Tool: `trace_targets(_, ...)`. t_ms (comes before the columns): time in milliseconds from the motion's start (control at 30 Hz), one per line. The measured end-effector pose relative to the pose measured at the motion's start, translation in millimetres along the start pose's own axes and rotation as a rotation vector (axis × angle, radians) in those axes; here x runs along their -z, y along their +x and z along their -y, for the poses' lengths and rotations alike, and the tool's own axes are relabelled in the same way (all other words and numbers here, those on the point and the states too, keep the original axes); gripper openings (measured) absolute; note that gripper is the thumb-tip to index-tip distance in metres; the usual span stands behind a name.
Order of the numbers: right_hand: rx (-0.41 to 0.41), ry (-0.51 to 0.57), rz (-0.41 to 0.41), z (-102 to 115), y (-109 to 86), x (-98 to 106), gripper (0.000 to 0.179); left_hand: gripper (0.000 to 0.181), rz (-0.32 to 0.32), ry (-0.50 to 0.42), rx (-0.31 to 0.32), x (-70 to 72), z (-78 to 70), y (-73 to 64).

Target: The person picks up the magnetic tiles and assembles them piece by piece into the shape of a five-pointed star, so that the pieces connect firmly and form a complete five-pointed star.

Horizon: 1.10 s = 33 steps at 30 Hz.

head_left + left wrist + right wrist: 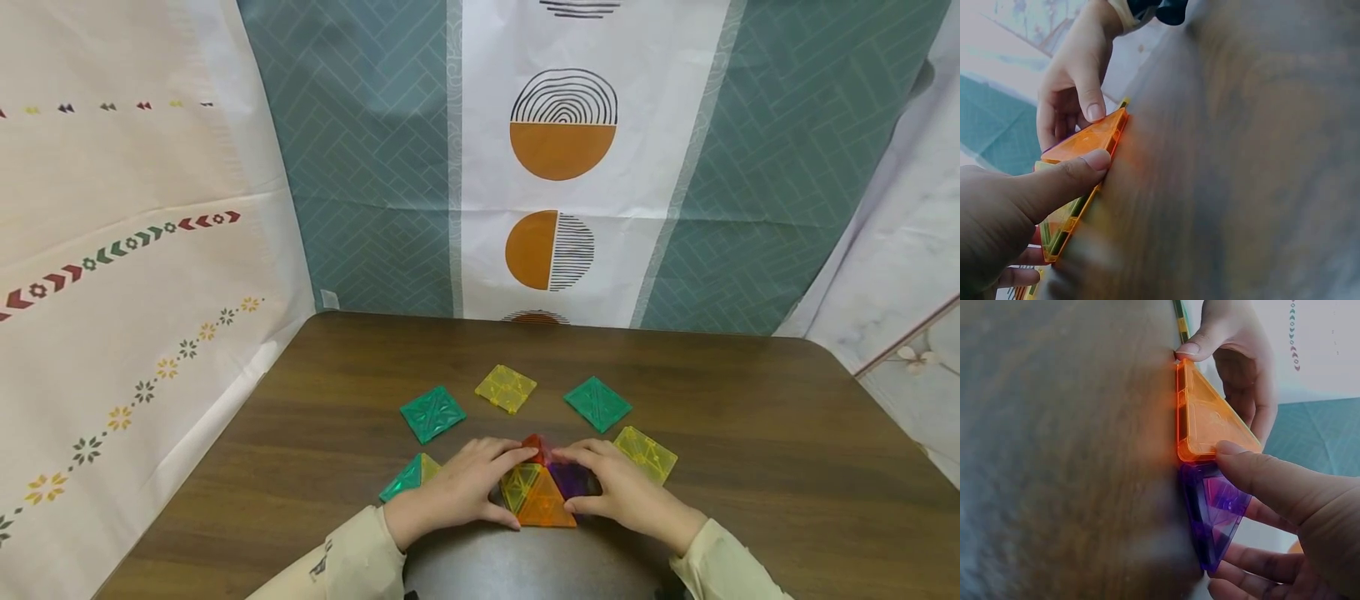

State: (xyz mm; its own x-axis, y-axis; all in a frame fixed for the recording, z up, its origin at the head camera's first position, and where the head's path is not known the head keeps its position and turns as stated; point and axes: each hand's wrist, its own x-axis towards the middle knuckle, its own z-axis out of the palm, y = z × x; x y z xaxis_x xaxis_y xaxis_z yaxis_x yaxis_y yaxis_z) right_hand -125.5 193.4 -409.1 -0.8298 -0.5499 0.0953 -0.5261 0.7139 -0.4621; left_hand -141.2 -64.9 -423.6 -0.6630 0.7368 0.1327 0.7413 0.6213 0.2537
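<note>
Between both hands stands a small peaked shape of translucent triangular magnetic tiles. An orange tile (547, 504) forms its near face, a yellow tile (519, 482) leans at its left, a purple tile (1216, 509) at its right, and a red tile (533, 444) shows at the back. My left hand (461, 485) holds the left side, thumb at the orange tile's lower corner and fingers reaching round behind. On the other side my right hand (628, 490) holds the purple and orange tiles, thumb on the orange face and fingers curled behind the purple one. The shape's far sides are mostly hidden.
Around it on the brown wooden table (300, 492) lie flat tiles: a green square (432, 414), a yellow square (506, 388), another green square (597, 404) and another yellow square (651, 450). A green-and-yellow piece (405, 478) lies beside the left wrist. Hanging cloth (360, 208) borders the back.
</note>
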Motion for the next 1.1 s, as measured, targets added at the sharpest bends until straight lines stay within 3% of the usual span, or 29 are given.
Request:
trace_targets(733,-0.017,-0.008,-0.016,-7,19.4,3,0.056,0.083,-0.007,0.037,0.015,4.3,16.3,14.4)
trace_targets(1100,-0.042,-0.019,-0.003,-10,30.4,6,0.055,0.081,0.017,0.039,0.051,6.3,21.8,21.2)
